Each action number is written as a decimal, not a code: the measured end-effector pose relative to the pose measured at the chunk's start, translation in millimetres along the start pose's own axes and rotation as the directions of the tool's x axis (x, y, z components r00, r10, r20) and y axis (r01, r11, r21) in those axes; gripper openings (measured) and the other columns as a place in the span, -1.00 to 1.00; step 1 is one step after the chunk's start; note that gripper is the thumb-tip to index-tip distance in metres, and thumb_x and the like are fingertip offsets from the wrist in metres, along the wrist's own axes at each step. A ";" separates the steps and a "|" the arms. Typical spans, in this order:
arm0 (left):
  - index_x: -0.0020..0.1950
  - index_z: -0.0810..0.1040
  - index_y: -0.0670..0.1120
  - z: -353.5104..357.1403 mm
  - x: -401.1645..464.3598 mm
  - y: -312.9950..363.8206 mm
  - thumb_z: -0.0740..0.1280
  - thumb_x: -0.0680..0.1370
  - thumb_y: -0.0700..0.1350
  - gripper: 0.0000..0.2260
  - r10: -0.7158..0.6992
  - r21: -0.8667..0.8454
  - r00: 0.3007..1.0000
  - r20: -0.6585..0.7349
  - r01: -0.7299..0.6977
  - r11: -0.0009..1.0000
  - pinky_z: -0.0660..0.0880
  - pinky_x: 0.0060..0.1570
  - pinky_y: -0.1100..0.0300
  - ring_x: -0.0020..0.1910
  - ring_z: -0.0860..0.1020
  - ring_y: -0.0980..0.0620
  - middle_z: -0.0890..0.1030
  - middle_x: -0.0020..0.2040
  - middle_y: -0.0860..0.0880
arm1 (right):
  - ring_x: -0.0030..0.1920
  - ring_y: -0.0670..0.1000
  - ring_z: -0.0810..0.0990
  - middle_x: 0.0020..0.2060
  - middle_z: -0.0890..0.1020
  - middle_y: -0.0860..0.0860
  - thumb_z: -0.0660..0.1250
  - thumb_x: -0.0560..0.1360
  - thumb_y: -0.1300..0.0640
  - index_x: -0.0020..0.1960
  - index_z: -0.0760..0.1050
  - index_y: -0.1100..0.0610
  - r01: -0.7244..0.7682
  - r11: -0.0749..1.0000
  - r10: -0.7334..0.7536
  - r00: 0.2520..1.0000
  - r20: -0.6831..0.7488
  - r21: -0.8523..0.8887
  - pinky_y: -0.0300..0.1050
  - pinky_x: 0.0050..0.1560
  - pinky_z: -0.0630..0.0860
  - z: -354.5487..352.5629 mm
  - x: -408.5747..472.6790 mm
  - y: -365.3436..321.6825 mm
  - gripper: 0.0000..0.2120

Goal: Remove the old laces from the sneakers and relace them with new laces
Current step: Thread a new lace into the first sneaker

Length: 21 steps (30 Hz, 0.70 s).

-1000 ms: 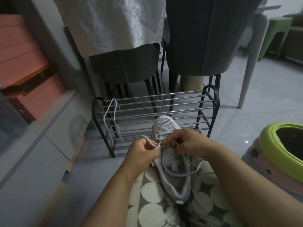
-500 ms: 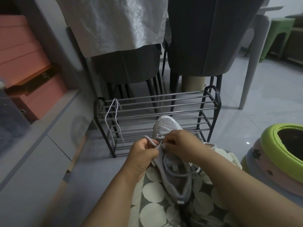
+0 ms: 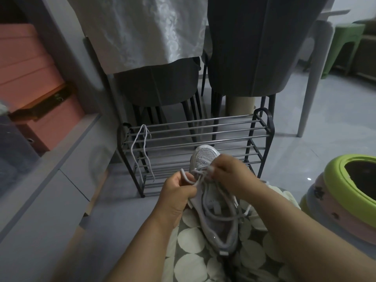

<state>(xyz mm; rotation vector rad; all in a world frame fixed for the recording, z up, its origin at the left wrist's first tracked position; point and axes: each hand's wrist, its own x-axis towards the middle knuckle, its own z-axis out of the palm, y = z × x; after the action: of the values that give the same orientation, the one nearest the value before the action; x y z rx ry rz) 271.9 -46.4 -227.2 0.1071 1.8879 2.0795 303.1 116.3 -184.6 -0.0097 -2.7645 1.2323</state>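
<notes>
A white and grey sneaker (image 3: pixel 217 224) lies on my lap, toe pointing away, on polka-dot cloth. A grey lace (image 3: pixel 219 217) runs loosely across its opening. My left hand (image 3: pixel 177 192) grips a loop of that lace at the sneaker's left side near the toe. My right hand (image 3: pixel 230 171) pinches the lace over the front eyelets, hiding them. Another white lace (image 3: pixel 142 147) hangs over the left end of the metal shoe rack (image 3: pixel 203 135).
The low shoe rack stands on the grey floor just ahead of my knees. Behind it are two dark chairs (image 3: pixel 244 58), one draped with a white cloth. Pink boxes (image 3: pixel 30 78) sit on a grey cabinet at left. A green-rimmed tub (image 3: pixel 345 192) stands at right.
My right hand has moved forward toward the toe along the lace. My left hand stays on the lace loop. The sneaker has hardly shifted.
</notes>
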 end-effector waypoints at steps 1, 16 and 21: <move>-0.22 0.43 -0.15 0.4 0.4 -0.3 0.24 0.16 -0.35 -0.76 -0.006 -0.029 1.000 -0.005 0.006 1.000 0.41 -0.25 0.09 -0.25 0.48 -0.07 0.51 -0.30 -0.14 | -0.26 -0.07 0.48 -0.26 0.51 -0.05 0.22 0.59 0.15 -0.21 0.50 0.10 -0.069 0.985 0.077 0.996 -0.044 0.155 -0.17 -0.19 0.41 -6.7 -1.1 -1.6 -0.79; -0.21 0.43 -0.06 -17.0 5.4 7.2 0.16 0.52 -0.34 -0.79 -0.148 -0.696 0.984 -0.097 0.039 0.717 0.50 -0.29 0.22 -0.53 0.33 0.13 0.31 -0.54 0.04 | -0.38 -0.14 0.40 -0.35 0.48 -0.12 0.36 0.48 -0.05 -0.13 0.47 -0.04 0.080 0.946 -0.037 0.990 0.139 -0.315 -0.26 -0.35 0.34 -55.3 -10.6 8.5 -0.89; -0.22 0.41 -0.06 -22.5 3.2 8.5 0.18 0.56 -0.28 -0.81 -0.113 -0.778 0.982 -0.149 -0.046 0.627 0.41 -0.24 0.22 -0.54 0.34 0.17 0.32 -0.51 0.08 | -0.14 -0.04 0.54 -0.15 0.56 -0.09 0.36 0.49 0.07 -0.15 0.57 -0.01 0.127 0.874 -0.026 0.976 0.215 -0.469 -0.11 -0.06 0.52 -53.2 -5.0 11.9 -0.95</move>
<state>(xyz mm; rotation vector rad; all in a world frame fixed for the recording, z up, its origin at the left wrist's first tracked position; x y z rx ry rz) 261.1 -67.5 -222.1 -0.3428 0.8642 2.7548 313.3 163.4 -158.6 0.1924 -3.1369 0.5200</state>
